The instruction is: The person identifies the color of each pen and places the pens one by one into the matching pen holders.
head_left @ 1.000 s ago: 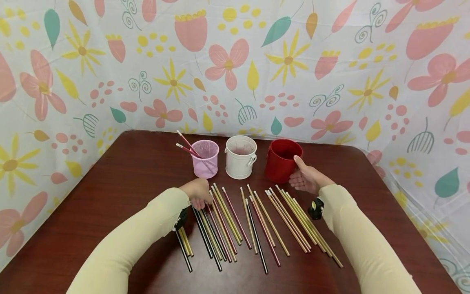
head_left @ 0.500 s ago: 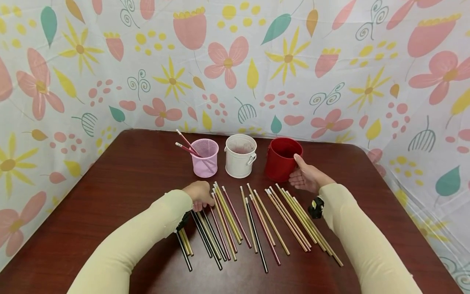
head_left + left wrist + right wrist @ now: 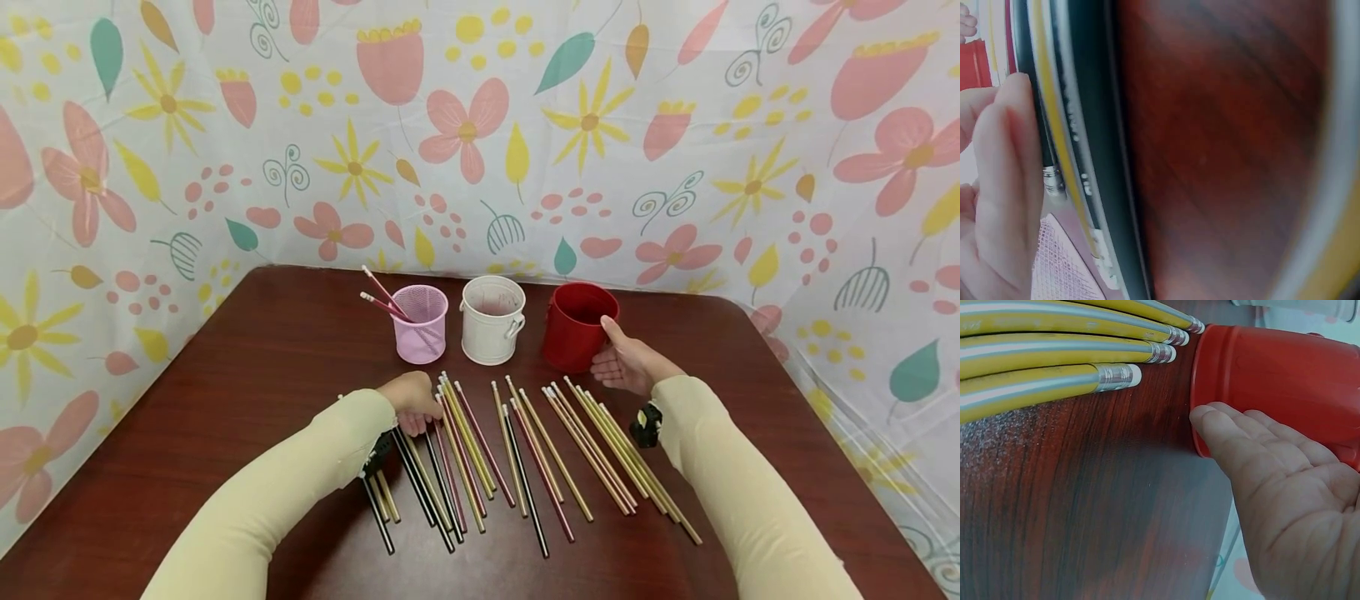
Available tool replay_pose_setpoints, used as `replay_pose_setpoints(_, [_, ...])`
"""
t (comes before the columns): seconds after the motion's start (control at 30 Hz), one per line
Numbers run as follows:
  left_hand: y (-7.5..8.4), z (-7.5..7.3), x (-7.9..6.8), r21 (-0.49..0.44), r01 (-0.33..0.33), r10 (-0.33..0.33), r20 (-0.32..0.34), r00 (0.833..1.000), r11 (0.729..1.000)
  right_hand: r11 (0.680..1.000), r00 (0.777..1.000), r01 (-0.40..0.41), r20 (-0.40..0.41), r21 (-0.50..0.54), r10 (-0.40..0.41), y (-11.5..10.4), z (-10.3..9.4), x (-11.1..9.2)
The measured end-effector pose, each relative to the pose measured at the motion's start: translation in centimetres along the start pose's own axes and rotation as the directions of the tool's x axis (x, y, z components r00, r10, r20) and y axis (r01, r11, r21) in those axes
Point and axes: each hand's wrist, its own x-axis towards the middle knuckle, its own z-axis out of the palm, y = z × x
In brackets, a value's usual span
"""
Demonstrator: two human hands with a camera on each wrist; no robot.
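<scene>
My left hand (image 3: 415, 402) is among the eraser ends of the left group of pencils, its fingers bent downward. In the left wrist view its fingertips (image 3: 1019, 84) lie against a black pencil (image 3: 1038, 119), close above its eraser; the thumb's contact is hidden. That black pencil (image 3: 444, 479) lies beside a dark red pencil (image 3: 453, 483). My right hand (image 3: 630, 360) rests its fairly straight fingers against the side of a red metal pail (image 3: 572, 333), thumb near the rim. A pink mesh pencil cup (image 3: 420, 337) holds two red pencils (image 3: 386, 304) leaning left.
A white pail (image 3: 491, 333) with a side handle stands between the cup and red pail. Several yellow, red and black pencils (image 3: 536, 462) lie in a fan across the brown table (image 3: 300, 325), erasers pointing away. A flower-printed cloth (image 3: 465, 208) hangs behind the table.
My left hand has shifted slightly right over the pencils. A black pencil and the red one beside it have slid a little. My right hand and the red pail have stayed put.
</scene>
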Motion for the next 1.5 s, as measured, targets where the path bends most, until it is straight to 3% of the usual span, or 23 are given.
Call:
replay_pose_setpoints(0.23, [0.1,-0.5,-0.1,-0.118,-0.065,0.054,-0.096,0.994,0.991,1.000,1.000,0.001,0.011,-0.010,-0.001,0.0,0.0,0.0])
replay_pose_setpoints(0.37, [0.6,-1.3,-0.3,-0.239,-0.155,0.121,-0.150,0.981,0.959,1.000,1.000,-0.004,0.015,-0.007,0.004,-0.1,0.0,0.0])
replay_pose_setpoints(0.57, [1.1,-2.2,-0.4,-0.445,-0.314,0.249,-0.198,0.948,0.839,1.000,1.000,-0.007,0.011,-0.012,0.007,-0.1,0.0,0.0])
replay_pose_setpoints(0.8, [2.0,-3.0,-1.7,-0.576,-0.398,0.296,-0.267,0.917,0.714,1.000,1.000,-0.008,-0.001,-0.009,0.008,0.0,-0.1,-0.1])
replay_pose_setpoints(0.93, [2.3,-3.4,-2.5,-0.647,-0.468,0.296,-0.363,0.883,0.602,1.000,1.000,-0.007,0.000,-0.008,0.007,0.0,-0.2,0.0])
replay_pose_setpoints(1.07, [2.6,-3.9,-3.3,-0.677,-0.566,0.241,-0.519,0.820,0.470,1.000,1.000,0.000,0.015,-0.010,0.000,0.0,-0.2,0.0])
replay_pose_setpoints(1.2, [2.9,-4.5,-3.9,-0.668,-0.662,0.155,-0.655,0.740,0.338,1.000,1.000,0.001,0.023,-0.014,0.000,0.0,-0.2,0.1])
replay_pose_setpoints(1.27, [3.0,-4.9,-4.0,-0.636,-0.723,0.121,-0.723,0.681,0.269,1.000,1.000,0.002,0.027,-0.018,-0.002,0.0,-0.2,0.0])
replay_pose_setpoints(1.37, [3.0,-5.4,-4.0,-0.556,-0.809,0.073,-0.814,0.577,0.190,1.000,1.000,0.000,0.030,-0.023,0.000,0.0,-0.2,-0.1])
replay_pose_setpoints(1.43, [3.0,-5.9,-4.0,-0.503,-0.849,0.049,-0.855,0.516,0.160,0.999,1.000,0.002,0.031,-0.032,-0.001,0.0,-0.2,-0.2])
replay_pose_setpoints(1.5, [3.1,-6.5,-4.1,-0.469,-0.870,0.033,-0.877,0.479,0.148,0.999,1.000,0.001,0.029,-0.036,0.000,-0.1,-0.1,-0.2])
